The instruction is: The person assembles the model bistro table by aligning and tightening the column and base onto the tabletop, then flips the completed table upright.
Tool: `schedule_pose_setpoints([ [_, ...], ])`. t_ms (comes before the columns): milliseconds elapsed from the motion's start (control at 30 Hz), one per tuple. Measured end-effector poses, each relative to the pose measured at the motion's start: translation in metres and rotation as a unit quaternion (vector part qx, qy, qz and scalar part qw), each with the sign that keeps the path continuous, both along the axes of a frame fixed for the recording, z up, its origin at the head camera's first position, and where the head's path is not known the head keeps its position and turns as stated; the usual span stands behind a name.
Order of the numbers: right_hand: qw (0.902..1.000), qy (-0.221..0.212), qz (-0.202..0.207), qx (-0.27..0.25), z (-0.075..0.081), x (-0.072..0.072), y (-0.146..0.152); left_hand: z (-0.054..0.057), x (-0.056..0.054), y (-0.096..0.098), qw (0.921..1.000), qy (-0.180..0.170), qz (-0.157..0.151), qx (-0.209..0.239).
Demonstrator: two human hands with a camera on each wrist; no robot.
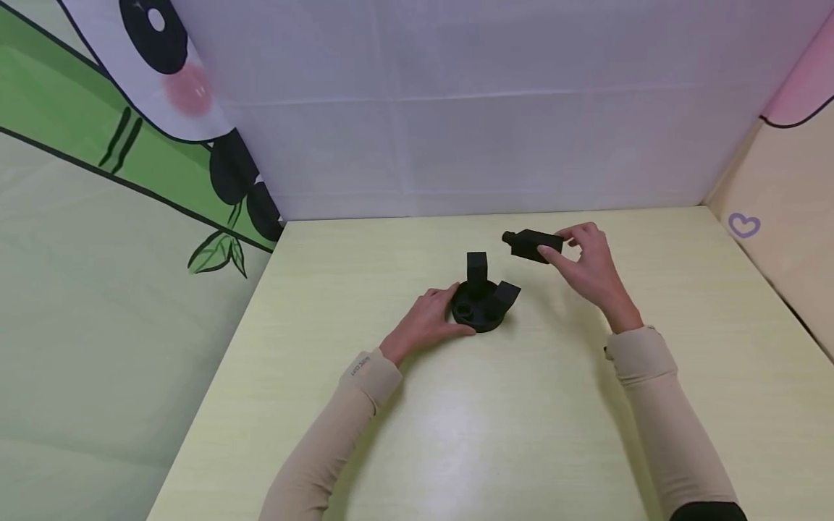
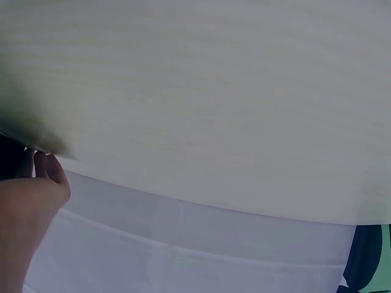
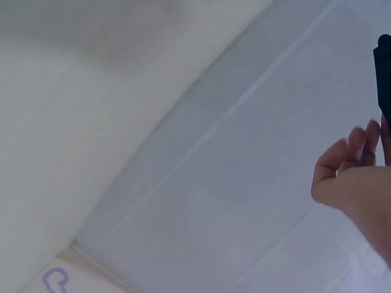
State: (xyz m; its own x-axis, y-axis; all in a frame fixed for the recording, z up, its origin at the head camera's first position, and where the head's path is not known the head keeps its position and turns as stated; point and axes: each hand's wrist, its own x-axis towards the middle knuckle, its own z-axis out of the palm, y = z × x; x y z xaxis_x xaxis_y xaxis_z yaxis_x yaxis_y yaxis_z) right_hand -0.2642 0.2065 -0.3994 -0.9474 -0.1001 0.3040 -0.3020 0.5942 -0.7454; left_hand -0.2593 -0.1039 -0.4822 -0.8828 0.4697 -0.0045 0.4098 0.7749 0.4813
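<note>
A round black base [image 1: 485, 323] rests on the table, with a black block [image 1: 477, 266] upright at its back and another black block [image 1: 508, 293] leaning out to the right. A small ring-shaped socket shows at the base's front left. My left hand [image 1: 430, 318] holds the base from the left, thumb along the near rim and fingers at the far side. Above the table, to the right and behind the base, my right hand [image 1: 589, 268] pinches a black block with a round knob [image 1: 534, 246] by its right end; the knob points left.
The pale wooden table [image 1: 495, 449] meets a white cloth wall [image 1: 456, 159] at its back edge. A printed panda-and-bamboo cloth [image 1: 163, 108] hangs at the left. On the right stands a beige panel [image 1: 795, 210] with a purple heart outline.
</note>
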Motion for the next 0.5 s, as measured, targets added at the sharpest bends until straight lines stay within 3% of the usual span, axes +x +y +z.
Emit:
schedule_pose_setpoints([
  [133, 0.9954, 0.017, 0.088, 0.033, 0.026, 0.008, -0.025, 0.000, -0.001, 0.000, 1.0000, 0.000, -0.001, -0.001],
  [267, 0.9832, 0.038, 0.155, 0.089, 0.037, 0.013, -0.050, 0.000, -0.001, -0.001, 0.9999, -0.003, -0.005, 0.010],
  [500, 0.9529, 0.007, 0.181, 0.243, 0.036, 0.014, -0.085, 0.000, 0.001, -0.001, 0.9998, -0.003, -0.007, 0.021],
])
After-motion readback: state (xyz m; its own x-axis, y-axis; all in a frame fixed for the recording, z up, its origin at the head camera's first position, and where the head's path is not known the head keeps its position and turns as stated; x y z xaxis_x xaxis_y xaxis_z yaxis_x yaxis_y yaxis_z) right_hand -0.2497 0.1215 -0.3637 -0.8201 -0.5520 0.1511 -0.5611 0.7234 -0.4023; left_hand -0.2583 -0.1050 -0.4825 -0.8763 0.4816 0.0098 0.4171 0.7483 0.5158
